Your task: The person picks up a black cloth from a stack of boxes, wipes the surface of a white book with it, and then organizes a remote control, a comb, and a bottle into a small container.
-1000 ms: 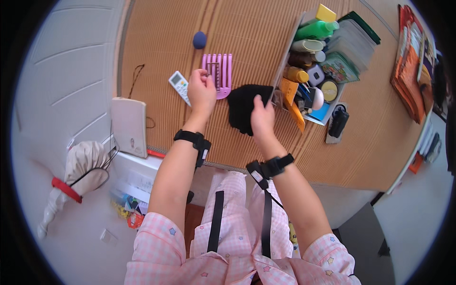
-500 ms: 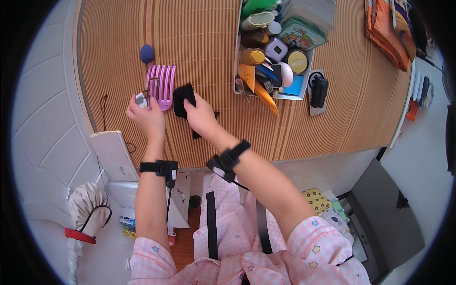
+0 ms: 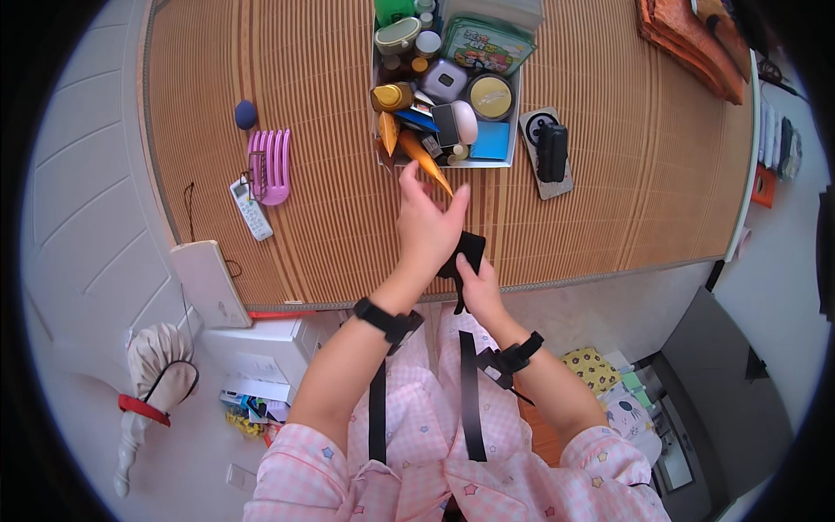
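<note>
My right hand (image 3: 484,285) is closed around a flat black object (image 3: 470,251) with a strap-like end hanging down, near the front edge of the mat; I cannot make out its kind. My left hand (image 3: 428,222) is just in front of the box (image 3: 517,130), thumb and fingers spread with nothing held. The tip of an orange packet (image 3: 424,162) sticks out of the box between its fingertips; whether they touch is unclear. On the left lies a white remote control (image 3: 252,211), beside a pink slotted comb-like piece (image 3: 277,174) with a thin brown frame (image 3: 257,174) across it.
Bottles, jars, a green case (image 3: 487,48) and a blue square (image 3: 490,141) fill the box. Right of it, a phone (image 3: 541,174) lies under a black object (image 3: 551,151). A dark blue egg-shaped piece (image 3: 246,114) rests far left, folded orange cloth (image 3: 687,43) far right.
My left hand has let go of the remote control and moved right, toward the box. My right hand has brought the black object right and nearer to me. The view has shifted right.
</note>
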A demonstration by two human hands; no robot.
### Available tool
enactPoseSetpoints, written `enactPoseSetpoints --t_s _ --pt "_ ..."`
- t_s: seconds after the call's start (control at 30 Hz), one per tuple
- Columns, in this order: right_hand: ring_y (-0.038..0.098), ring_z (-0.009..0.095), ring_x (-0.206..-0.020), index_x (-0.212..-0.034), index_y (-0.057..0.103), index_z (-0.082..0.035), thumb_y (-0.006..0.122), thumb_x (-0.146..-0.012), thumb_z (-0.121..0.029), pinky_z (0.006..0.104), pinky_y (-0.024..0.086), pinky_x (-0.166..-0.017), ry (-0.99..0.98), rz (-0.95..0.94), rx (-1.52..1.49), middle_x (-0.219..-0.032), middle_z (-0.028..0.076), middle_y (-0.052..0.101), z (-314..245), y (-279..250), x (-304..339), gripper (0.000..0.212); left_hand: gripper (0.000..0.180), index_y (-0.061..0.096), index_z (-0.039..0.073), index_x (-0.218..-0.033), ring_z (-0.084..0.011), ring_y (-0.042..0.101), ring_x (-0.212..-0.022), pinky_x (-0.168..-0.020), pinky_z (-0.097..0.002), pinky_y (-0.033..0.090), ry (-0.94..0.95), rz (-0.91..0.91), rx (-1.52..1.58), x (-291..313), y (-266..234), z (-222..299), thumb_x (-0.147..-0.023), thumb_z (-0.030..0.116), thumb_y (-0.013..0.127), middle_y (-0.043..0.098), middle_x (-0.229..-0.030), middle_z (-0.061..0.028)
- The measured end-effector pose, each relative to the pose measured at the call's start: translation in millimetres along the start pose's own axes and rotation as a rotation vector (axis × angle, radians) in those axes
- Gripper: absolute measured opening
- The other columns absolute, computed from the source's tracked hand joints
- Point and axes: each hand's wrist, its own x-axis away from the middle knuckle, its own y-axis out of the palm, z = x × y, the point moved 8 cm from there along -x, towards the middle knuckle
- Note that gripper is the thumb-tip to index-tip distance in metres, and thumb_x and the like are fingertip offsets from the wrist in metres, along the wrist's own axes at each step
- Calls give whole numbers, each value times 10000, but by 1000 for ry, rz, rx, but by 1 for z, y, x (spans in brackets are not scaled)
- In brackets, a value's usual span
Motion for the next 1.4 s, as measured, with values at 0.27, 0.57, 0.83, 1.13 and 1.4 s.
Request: enactPoseSetpoints --t_s 0.27,0.57,0.83,1.13,1.4 --pt "564 146 -972 -1173 538 30 499 -947 -203 280 427 -875 -40 -36 -4 -1064 86 635 -29 -15 -3 327 463 387 11 -1281 -379 630 -784 -713 -443 507 -124 182 37 -26 -1 -39 -872 193 505 625 -882 -242" --pt "468 149 -1128 -1271 440 62 430 -977 -266 276 349 -969 93 -127 -391 -1256 99 520 -51 -20 2 441 423 331 21 -1333 -140 615 -822 -737 -261 537 -44 13 358 73 -34 -12 -936 79 464 575 -1026 -98" --pt "128 333 -1384 -1383 336 -41 469 -927 -162 413 115 -1108 -514 -260 200 -1491 152 219 -105 5 40 491 397 478 -23 -1233 -286 621 -990 -825 -350 484 52 -217 18 97 13 -1 -846 59 515 618 -1100 -187" --pt "292 408 -1245 -1162 557 -34 517 -890 -275 456 218 -1054 -529 -171 717 -1296 227 437 -95 -30 -17 365 251 568 1 -1087 -300 656 -713 -649 -341 493 241 -252 -113 103 27 28 -859 94 520 622 -739 -197" --pt "285 326 -1275 -1056 593 16 538 -854 -310 617 104 -1015 -655 -118 666 -1217 65 508 -134 -3 53 387 235 580 -27 -979 -357 640 -804 -685 -398 503 269 -363 4 113 29 12 -823 147 557 657 -861 -179"
